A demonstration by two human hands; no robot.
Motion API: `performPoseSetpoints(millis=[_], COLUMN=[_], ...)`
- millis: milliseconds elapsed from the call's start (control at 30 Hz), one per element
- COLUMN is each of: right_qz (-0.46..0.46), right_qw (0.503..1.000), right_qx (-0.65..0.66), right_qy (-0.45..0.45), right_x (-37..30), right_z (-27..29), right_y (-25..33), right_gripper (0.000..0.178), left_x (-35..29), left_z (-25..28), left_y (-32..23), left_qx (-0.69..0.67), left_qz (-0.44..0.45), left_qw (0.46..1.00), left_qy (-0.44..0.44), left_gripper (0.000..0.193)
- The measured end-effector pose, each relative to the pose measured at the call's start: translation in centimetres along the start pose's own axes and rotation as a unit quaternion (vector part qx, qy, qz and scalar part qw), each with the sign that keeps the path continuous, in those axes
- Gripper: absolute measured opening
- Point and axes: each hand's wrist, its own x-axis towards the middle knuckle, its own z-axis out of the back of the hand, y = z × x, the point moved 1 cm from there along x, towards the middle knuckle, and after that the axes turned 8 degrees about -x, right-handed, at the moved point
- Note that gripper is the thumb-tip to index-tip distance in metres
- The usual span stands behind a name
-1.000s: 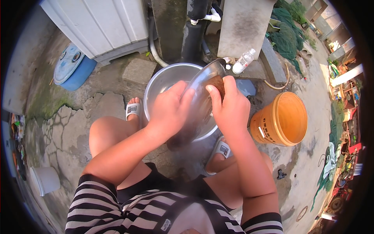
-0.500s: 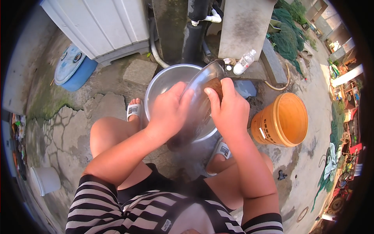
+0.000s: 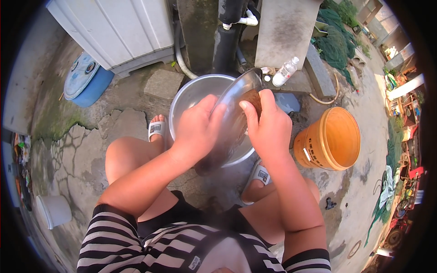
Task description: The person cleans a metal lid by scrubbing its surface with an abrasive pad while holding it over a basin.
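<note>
A shallow round metal pan (image 3: 248, 81), shiny at its far end and dark at its near end, is tilted on edge above a wide silver basin (image 3: 180, 93). Its exact kind is unclear. My left hand (image 3: 198, 127) is closed on the pan's left rim, thumb on the side facing right. In my right hand (image 3: 269, 125) is a brown scrubbing pad (image 3: 251, 98), pinched between thumb and fingers and pressed to the pan's right-hand face. The basin stands on the ground between my feet, its right part hidden behind the pan and hands.
To the right stands an orange bucket (image 3: 326, 139). A clear plastic bottle (image 3: 285, 72) is on the ledge beyond the basin. At far left are a blue drum (image 3: 86, 79) and a white cabinet-like box (image 3: 118, 32); a white bucket (image 3: 54, 211) is near left. Cracked concrete (image 3: 77, 150) surrounds me.
Almost nothing differs. The scrubbing pad and my right hand have shifted very slightly on the pan; my left hand keeps its place.
</note>
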Motion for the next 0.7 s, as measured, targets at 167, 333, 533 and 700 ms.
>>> performPoseSetpoints(millis=[167, 333, 533, 700], right_qz=[-0.047, -0.031, -0.028, -0.036], right_qw=[0.997, 0.999, 0.999, 0.999], right_qx=[0.046, 0.029, 0.029, 0.023], right_qy=[0.028, 0.006, 0.009, 0.01], right_x=[0.34, 0.29, 0.25, 0.47], right_z=[0.25, 0.14, 0.2, 0.04], right_y=[-0.2, 0.06, 0.25, 0.01], right_gripper=[0.029, 0.03, 0.031, 0.031], left_x=[-0.08, -0.1, -0.17, -0.16], left_z=[0.08, 0.19, 0.06, 0.12], left_y=[-0.38, -0.57, -0.41, -0.29], left_qx=[0.018, 0.026, 0.046, 0.059], left_qz=[-0.006, 0.006, -0.03, -0.026], left_qw=[1.0, 1.0, 0.998, 0.998], left_qy=[-0.003, 0.008, 0.01, 0.008], left_gripper=[0.023, 0.022, 0.022, 0.022])
